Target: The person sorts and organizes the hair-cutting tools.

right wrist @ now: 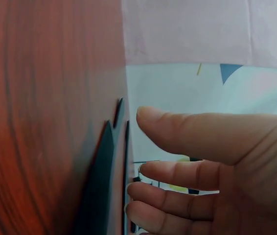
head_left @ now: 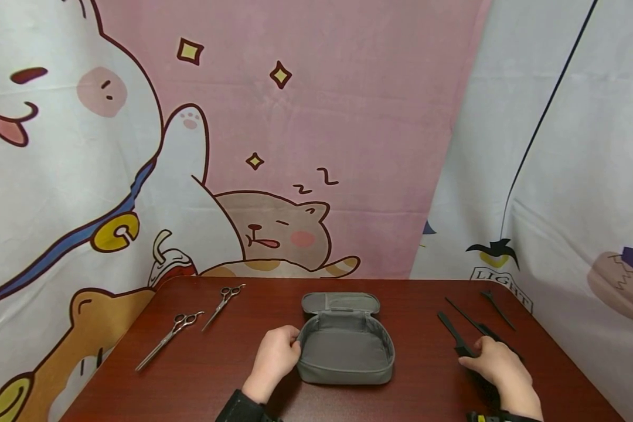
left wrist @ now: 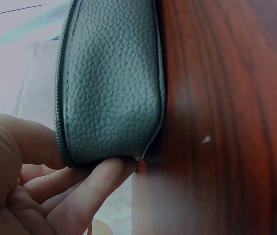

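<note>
An open grey zip case stands on the table with its lid folded back. My left hand pinches the case's left side; in the left wrist view the thumb is at the zipped rim of the pebbled wall and fingers lie against the outside. Over the black combs at the right hovers my right hand, thumb and fingers apart with nothing between them. Beneath it lies a black comb with a handle, partly hidden by the hand. A thin-tailed comb lies just beyond.
Two pairs of metal hairdressing scissors lie at the left: the nearer pair and the farther pair. A slim black clip-like piece lies at the far right. A printed cloth hangs behind the brown table.
</note>
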The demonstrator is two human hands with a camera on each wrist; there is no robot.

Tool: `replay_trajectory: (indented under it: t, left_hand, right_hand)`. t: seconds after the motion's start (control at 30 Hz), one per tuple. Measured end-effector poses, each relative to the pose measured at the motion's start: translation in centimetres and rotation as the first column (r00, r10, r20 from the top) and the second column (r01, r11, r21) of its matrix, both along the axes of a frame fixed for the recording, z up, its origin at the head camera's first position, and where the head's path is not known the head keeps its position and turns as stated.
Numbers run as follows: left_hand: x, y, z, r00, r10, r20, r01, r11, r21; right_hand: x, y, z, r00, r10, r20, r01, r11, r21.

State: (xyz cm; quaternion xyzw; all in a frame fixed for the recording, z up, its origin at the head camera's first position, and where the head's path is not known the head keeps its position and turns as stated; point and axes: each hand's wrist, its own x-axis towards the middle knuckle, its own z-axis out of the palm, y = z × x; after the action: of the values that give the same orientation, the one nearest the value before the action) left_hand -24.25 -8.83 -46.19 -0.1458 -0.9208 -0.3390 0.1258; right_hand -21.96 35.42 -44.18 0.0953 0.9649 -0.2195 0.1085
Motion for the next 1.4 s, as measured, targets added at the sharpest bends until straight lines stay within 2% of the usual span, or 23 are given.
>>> replay_trajectory:
  t: [0.27, 0.37, 0.47, 0.67, 0.87, 1.2, 1.4]
  left_hand:
    - [0.0, -0.2, 0.3, 0.998, -0.02, 0.061, 0.019, 1.0, 0.016]
    - [-0.2, -0.4, 0.4, 0.996, -0.031, 0.08, 0.03, 0.999, 0.018]
    - [-0.4, -0.7, 0.6, 0.997, -0.025, 0.069, 0.025, 1.0, 0.007]
    - [-0.5, -1.7, 0.9, 0.998, 0.065, 0.024, -0.065, 0.998, 0.0]
    - [-0.7, -3.2, 1.3, 0.986, 0.161, -0.037, -0.161, 0.987, -0.006]
    - [-1.8, -7.0, 1.7, 0.954, 0.287, -0.086, -0.294, 0.953, -0.079]
    - [-2.5, -9.9, 1.7, 0.94, 0.335, -0.068, -0.342, 0.93, -0.135]
  right_hand:
    - [-0.1, -1.6, 0.5, 0.991, 0.039, -0.129, -0.038, 0.999, 0.015]
    - [-0.1, -2.2, 0.7, 0.977, 0.076, -0.197, -0.07, 0.997, 0.038]
    - [-0.2, -3.0, 0.9, 0.96, 0.117, -0.255, -0.108, 0.993, 0.049]
    - [-0.5, -4.8, 0.6, 0.922, 0.18, -0.344, -0.176, 0.983, 0.043]
    - [-0.5, -6.4, 0.2, 0.884, 0.219, -0.413, -0.209, 0.975, 0.068]
    - [-0.3, -8.2, -0.4, 0.849, 0.28, -0.448, -0.266, 0.959, 0.096]
    - [-0.1, -9.2, -0.8, 0.838, 0.331, -0.434, -0.325, 0.941, 0.092]
